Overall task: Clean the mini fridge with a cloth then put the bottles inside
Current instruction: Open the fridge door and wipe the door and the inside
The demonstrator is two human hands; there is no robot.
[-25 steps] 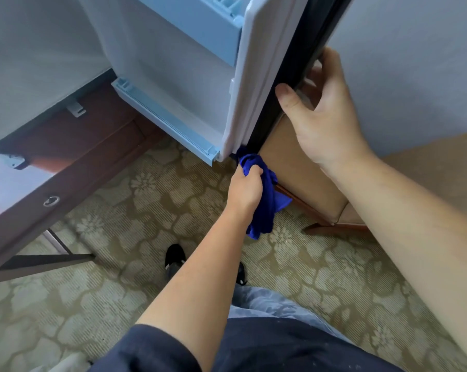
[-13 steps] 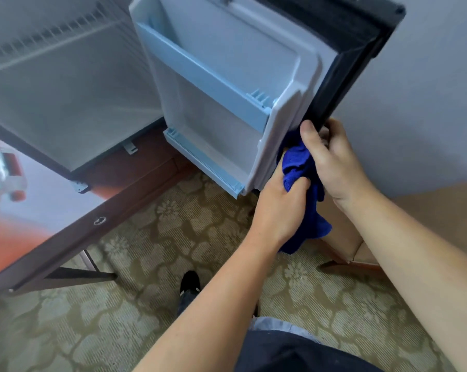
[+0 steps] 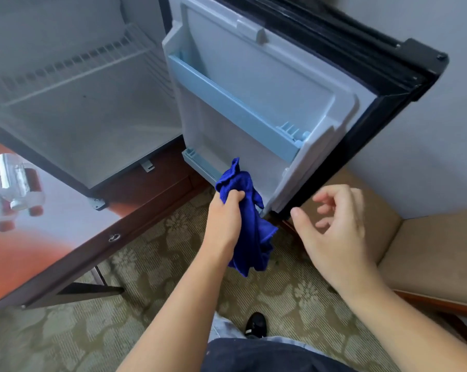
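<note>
Soft, even light fills the scene, with no hard shadows. Left of the fridge door (image 3: pixel 267 103), the glossy table (image 3: pixel 65 210) carries a broad pale glare, and the bottles (image 3: pixel 14 189) there look smeared. Just below the door, the fingers of the right hand (image 3: pixel 334 229) are blurred. The door's edges bow from the wide lens.

A glossy red-brown table (image 3: pixel 52 237) carries the open mini fridge (image 3: pixel 79 116), with blurred, red-capped bottles (image 3: pixel 14 189) resting on the tabletop left of the fridge. Below the fridge, patterned carpet (image 3: pixel 146 277) bears the table's legs, a black shoe (image 3: pixel 256 324) and, to the right, a cushioned chair (image 3: pixel 428 264).
</note>
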